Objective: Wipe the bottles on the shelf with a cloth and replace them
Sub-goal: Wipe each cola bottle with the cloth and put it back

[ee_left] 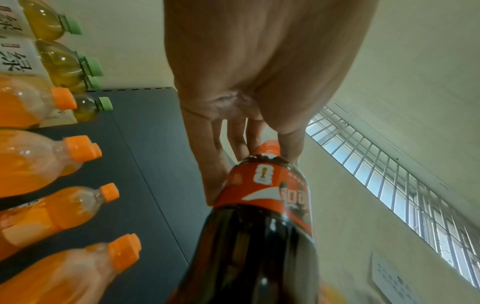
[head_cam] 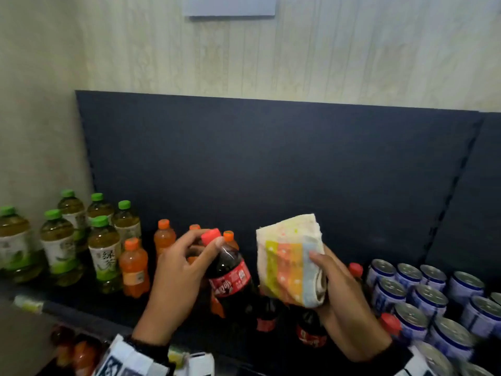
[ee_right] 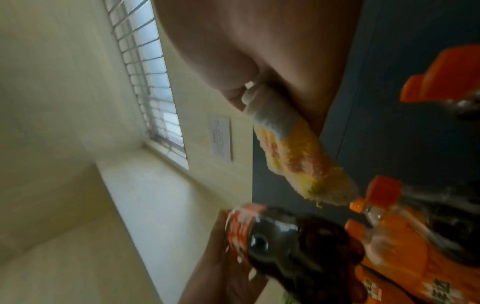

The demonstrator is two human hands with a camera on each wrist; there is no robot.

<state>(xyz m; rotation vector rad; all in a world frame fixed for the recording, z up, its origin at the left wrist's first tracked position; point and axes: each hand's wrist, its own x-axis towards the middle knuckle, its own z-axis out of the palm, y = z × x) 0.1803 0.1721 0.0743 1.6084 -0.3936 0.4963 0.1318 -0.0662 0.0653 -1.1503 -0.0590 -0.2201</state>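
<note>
Item: cola bottle [head_cam: 230,278], dark liquid, red cap, red label; held above the black shelf [head_cam: 89,302], tilted, between the orange soda bottles [head_cam: 134,267] and the cloth [head_cam: 291,260].

Left hand [head_cam: 176,275]: fingers pinch the neck just under the cap (best seen in the left wrist view).

Right hand [head_cam: 341,302]: thumb and fingers grip the folded cloth, cream with coloured stripes, just beside the bottle and not touching it.

Head view only: green tea bottles [head_cam: 104,248], ring-pull cans [head_cam: 423,297].

Wrist views only: barred window [ee_left: 389,174].

Right wrist view blurred; right fingers mostly hidden behind the cloth.
</note>
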